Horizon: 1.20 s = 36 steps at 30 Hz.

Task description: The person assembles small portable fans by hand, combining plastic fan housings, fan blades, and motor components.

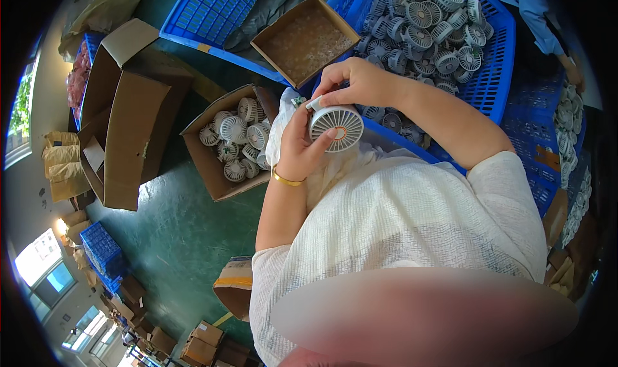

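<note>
Grasping the fan [349,124] before the chest, in front of the loosely woven white shirt [386,219], with the left hand [296,149] at its side and the thumb laid upon the grille; touching the short stem [314,103] with bent fingers of the right hand [367,85], but cannot tell whether pinching or only pressing. Probably light, stiff, slightly slippery from smooth plastic, rather fragile in the thin radial ribs; better to take hold by the round rim. Nearby, a perforated blue plastic crate [506,64] of greyish fans [420,37] and a cardboard box [201,157] of whiter ones; then a shallow brown tray [283,23] with tiny clear bits [315,42]; farther, a tall carton [135,142] on glossy green floor [177,238].
</note>
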Motion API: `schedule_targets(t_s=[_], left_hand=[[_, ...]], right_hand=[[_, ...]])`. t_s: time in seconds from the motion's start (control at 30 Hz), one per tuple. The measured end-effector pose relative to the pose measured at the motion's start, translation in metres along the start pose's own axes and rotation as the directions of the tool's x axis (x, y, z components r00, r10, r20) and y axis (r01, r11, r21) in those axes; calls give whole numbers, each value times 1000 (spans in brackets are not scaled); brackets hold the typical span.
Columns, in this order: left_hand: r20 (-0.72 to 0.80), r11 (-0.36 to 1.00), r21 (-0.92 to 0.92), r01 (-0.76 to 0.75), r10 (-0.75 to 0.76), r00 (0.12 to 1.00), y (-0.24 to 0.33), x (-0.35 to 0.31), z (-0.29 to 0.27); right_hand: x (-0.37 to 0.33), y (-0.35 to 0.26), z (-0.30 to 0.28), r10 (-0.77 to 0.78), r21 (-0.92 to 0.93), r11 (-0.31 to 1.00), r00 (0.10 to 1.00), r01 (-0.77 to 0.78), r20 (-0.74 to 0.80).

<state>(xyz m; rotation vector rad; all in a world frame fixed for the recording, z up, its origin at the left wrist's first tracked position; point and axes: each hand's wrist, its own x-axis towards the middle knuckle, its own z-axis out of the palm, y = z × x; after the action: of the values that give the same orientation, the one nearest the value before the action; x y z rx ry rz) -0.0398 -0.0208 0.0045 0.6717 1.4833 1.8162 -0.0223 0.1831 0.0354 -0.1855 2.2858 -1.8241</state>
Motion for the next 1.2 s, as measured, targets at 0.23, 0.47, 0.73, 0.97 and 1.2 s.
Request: schedule_targets(t_s=[0.23,0.47,0.73,0.97,1.2], left_hand=[[-26,921,376,-99,117,993,-8,-8,2],[-44,918,377,-126,153,987,-5,-5,6],[-315,860,472,-194,370,874,7,-35,-24],[-920,960,-61,273,-159,357,-16,-50,-114],[-855,975,108,192,-8,519,-15,-26,-83]], right_hand=[[-14,2,13,284,387,877,957,-284,60],[-19,6,6,51,303,953,998,-35,-46],[-33,61,-16,118,211,976,926,-43,-358],[-85,276,-9,612,-425,592,725,-685,-316],[-72,280,20,674,-454,578,710,-678,-204]])
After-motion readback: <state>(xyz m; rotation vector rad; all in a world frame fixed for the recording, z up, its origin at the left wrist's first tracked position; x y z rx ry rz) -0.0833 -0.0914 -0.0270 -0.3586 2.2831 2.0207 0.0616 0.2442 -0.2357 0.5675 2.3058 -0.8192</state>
